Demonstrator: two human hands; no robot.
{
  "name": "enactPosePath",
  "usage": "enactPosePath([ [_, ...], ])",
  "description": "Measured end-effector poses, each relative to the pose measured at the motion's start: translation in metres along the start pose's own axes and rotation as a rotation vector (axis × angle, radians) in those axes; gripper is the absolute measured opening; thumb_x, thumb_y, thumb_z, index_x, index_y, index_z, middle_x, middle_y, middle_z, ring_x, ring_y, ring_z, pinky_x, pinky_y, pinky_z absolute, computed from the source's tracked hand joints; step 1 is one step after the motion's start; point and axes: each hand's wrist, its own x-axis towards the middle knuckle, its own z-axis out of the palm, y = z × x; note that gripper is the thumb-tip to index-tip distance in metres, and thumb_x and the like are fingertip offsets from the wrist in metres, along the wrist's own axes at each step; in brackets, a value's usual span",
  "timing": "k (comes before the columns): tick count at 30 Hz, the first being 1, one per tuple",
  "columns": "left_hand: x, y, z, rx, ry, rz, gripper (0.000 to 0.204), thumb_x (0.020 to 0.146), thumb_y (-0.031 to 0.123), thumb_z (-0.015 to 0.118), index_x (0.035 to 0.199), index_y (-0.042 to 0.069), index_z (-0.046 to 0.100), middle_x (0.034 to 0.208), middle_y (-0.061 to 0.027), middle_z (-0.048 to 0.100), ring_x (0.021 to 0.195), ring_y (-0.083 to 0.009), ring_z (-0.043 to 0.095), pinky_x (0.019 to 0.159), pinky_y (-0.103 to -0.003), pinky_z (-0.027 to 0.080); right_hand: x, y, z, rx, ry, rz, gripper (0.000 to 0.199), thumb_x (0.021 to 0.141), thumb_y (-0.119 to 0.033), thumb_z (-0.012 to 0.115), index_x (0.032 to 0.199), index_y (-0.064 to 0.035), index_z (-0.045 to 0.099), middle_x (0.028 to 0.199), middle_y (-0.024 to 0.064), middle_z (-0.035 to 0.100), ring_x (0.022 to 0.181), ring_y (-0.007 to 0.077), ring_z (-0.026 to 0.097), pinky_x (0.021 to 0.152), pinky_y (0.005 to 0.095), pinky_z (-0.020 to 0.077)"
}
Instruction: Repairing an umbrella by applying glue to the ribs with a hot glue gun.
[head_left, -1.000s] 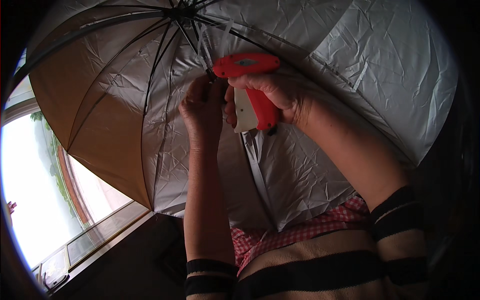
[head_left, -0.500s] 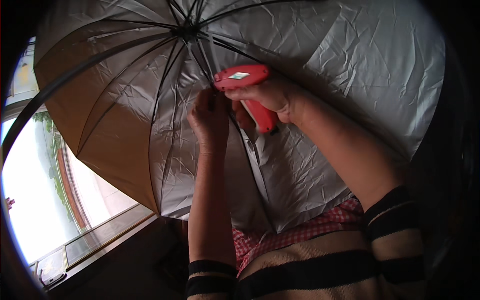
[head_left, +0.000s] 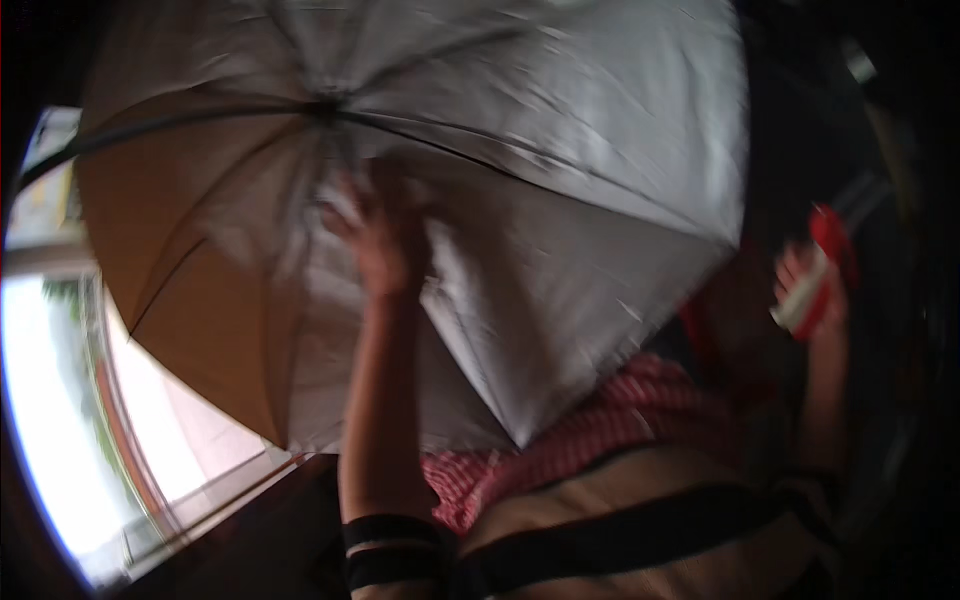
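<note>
My left hand (head_left: 385,245) presses spread fingers on the umbrella (head_left: 560,200) near its hub; right hand (head_left: 815,290) grips red tool (head_left: 825,270) far right.

The open umbrella (head_left: 560,170) shows its silver, wrinkled inner side with thin dark ribs meeting at the hub near the top; the left hand (head_left: 385,240) touches its canopy. The red and white tool (head_left: 815,275) is in the right hand (head_left: 815,300), well apart from the umbrella, blurred.

The right hand (head_left: 815,290) has carried the red tool (head_left: 822,270) away from the umbrella (head_left: 560,150). The left hand (head_left: 385,240) now touches the canopy alone.
</note>
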Motion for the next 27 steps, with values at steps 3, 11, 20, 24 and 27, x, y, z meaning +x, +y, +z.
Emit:
enactPosePath([
  [3,-0.017,-0.016,0.002,0.034,-0.034,0.051,0.052,0.084,0.045,0.054,0.127,0.017,0.047,0.137,-0.0114,0.039,0.122,-0.0349,0.034,0.094,-0.05,0.03,-0.045,0.023,-0.051,-0.083,0.33,0.104,0.043,0.089,-0.03,0.054,0.119,0.0003,0.048,0.11,0.0087,0.059,0.098,0.019,0.058,0.086,0.0347,0.0466],
  [11,-0.093,0.034,-0.027,-0.244,0.049,0.042,0.061,0.086,0.041,0.054,0.139,0.022,0.032,0.144,-0.0163,0.027,0.132,-0.04,0.022,0.103,-0.056,0.023,-0.091,0.097,-0.068,-0.115,0.709,0.115,0.047,0.081,-0.017,0.066,0.123,-0.0052,0.048,0.117,0.0072,0.055,0.106,0.0201,0.054,0.09,0.036,0.0457],
  [20,-0.194,0.072,-0.119,-0.665,-0.321,0.104,0.055,0.076,0.022,0.067,0.124,0.005,0.048,0.133,-0.0197,0.039,0.125,-0.0399,0.034,0.1,-0.051,0.03,-0.093,0.154,-0.118,0.072,1.145,0.206,0.044,0.08,-0.02,0.067,0.12,-0.0078,0.054,0.112,0.0083,0.059,0.1,0.0214,0.056,0.085,0.0341,0.0461],
  [24,-0.219,0.061,-0.118,-0.732,-0.318,0.199,0.047,0.073,0.022,0.069,0.115,0.007,0.055,0.116,-0.0138,0.053,0.106,-0.0338,0.048,0.09,-0.046,0.038,-0.145,0.136,-0.156,-0.608,1.126,0.17,0.029,0.081,-0.022,0.065,0.107,-0.0086,0.062,0.097,0.0079,0.063,0.09,0.0188,0.059,0.078,0.0341,0.0485],
  [27,-0.218,0.061,-0.128,-0.698,-0.295,0.181,0.036,0.07,0.017,0.071,0.103,0.007,0.061,0.1,-0.0093,0.058,0.091,-0.0279,0.052,0.081,-0.041,0.043,-0.18,0.081,-0.088,-0.714,0.887,0.727,0.02,0.084,-0.026,0.061,0.087,-0.0064,0.06,0.076,0.003,0.059,0.067,0.0116,0.057,0.058,0.0278,0.0473],
])
